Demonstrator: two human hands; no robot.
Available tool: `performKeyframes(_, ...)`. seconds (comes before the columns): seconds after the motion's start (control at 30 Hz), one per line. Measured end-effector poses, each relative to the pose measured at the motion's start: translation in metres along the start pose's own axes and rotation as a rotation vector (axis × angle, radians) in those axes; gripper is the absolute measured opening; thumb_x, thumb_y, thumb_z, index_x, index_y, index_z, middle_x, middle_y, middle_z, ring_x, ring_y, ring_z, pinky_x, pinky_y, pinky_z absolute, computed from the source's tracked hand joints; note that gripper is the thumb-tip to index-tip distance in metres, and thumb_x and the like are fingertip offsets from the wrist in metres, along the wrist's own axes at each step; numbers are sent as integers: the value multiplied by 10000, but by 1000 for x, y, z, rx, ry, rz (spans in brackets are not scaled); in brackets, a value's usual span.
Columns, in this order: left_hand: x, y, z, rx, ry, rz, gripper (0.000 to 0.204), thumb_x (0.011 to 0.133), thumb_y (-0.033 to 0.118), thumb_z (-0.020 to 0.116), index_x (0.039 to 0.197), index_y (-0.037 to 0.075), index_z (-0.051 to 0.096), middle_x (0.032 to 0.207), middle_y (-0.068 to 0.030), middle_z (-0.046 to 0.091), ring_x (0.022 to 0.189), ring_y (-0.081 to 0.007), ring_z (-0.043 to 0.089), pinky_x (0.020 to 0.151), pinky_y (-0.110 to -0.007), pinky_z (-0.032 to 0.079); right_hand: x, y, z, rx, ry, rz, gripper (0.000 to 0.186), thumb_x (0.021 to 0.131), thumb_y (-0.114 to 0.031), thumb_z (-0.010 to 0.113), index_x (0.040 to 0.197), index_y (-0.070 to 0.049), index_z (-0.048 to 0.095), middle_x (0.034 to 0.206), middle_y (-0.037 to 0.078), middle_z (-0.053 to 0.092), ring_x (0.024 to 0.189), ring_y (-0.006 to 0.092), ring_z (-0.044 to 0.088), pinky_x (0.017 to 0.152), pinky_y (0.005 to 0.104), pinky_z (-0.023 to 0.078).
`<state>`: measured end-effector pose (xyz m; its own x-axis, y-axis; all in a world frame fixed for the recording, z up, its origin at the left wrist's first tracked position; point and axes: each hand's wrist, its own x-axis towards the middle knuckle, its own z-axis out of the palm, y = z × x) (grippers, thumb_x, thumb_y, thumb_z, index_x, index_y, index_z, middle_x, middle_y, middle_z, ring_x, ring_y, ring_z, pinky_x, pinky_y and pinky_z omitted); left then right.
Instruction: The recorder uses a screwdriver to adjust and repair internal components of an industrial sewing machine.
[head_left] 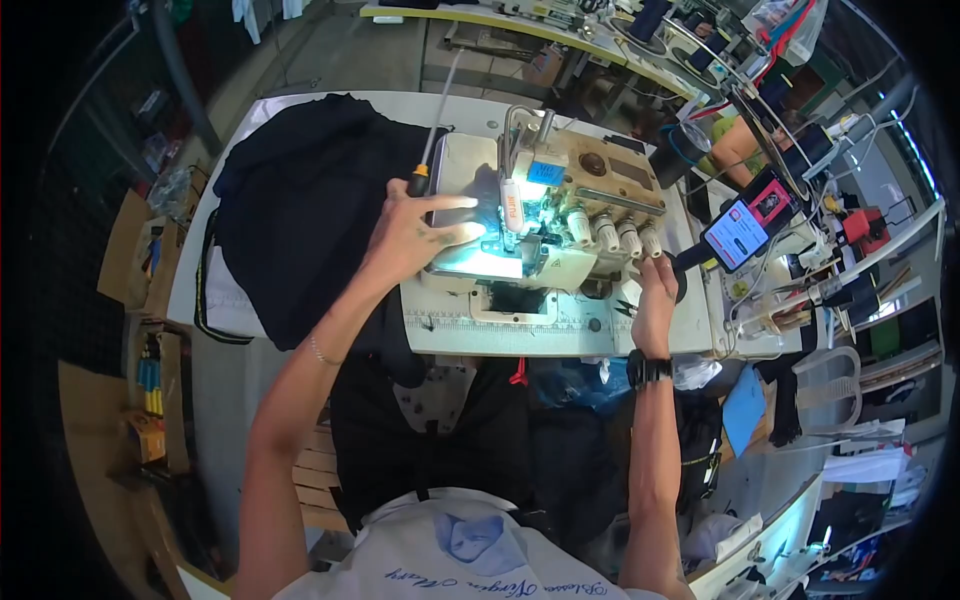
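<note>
My left hand (408, 232) is at the left side of an overlock sewing machine (605, 180), thumb and forefinger stretched over its lit bed. Its other fingers curl round the yellow-and-black handle of a long screwdriver (420, 178), whose shaft points up and away. At the machine's right side, my right hand (654, 300) has its fingers closed at the dark handwheel (682, 287), just below the pale tension dials (629, 238). The fingertips are partly hidden. Small thread snips (625, 308) show beside that palm. Dark cloth (300, 210) lies heaped left of the machine, touching its edge.
A phone (741, 236) stands on a holder at the right. Thread cones (655, 20) and a second worktable (480, 18) are beyond. Another person's arm (735, 145) shows at the far right. Cardboard boxes (130, 240) line the left; a blue plastic bag (575, 385) hangs below the table.
</note>
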<state>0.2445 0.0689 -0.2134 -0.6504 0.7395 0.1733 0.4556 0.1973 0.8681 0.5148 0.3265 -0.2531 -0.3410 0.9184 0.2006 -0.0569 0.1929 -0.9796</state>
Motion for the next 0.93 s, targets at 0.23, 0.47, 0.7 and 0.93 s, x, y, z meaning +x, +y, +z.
performKeyframes(0.23,9,0,11,413,90,120,442,747,13,758,1115,258,762,1137,-116,425,1072,-315,456,992,-383,420,41,4,2,87,-96,157,481,1063,-211,400,1488,6,460,1418,80,579,1240,180,572,1024,289,430)
performKeyframes(0.47,5,9,28,515,279,223,156,760,40,747,908,66,705,1114,-159,529,1077,-347,469,941,-429,386,63,3,-5,269,-336,180,414,1046,-195,392,1380,-11,553,1270,58,637,1168,167,575,1028,281,401)
performKeyframes(0.7,17,5,29,422,304,255,131,783,157,769,803,40,712,1056,-151,560,976,-331,503,843,-426,439,68,-7,-17,-529,-389,-265,226,905,-29,596,1121,19,641,1070,147,685,973,274,639,877,350,494)
performKeyframes(0.93,13,9,30,438,355,267,134,792,172,780,821,52,727,1035,-147,567,974,-322,497,856,-424,429,101,40,-38,-649,-471,-173,483,1057,-386,369,1310,-44,598,1318,193,618,1230,325,532,1045,371,399)
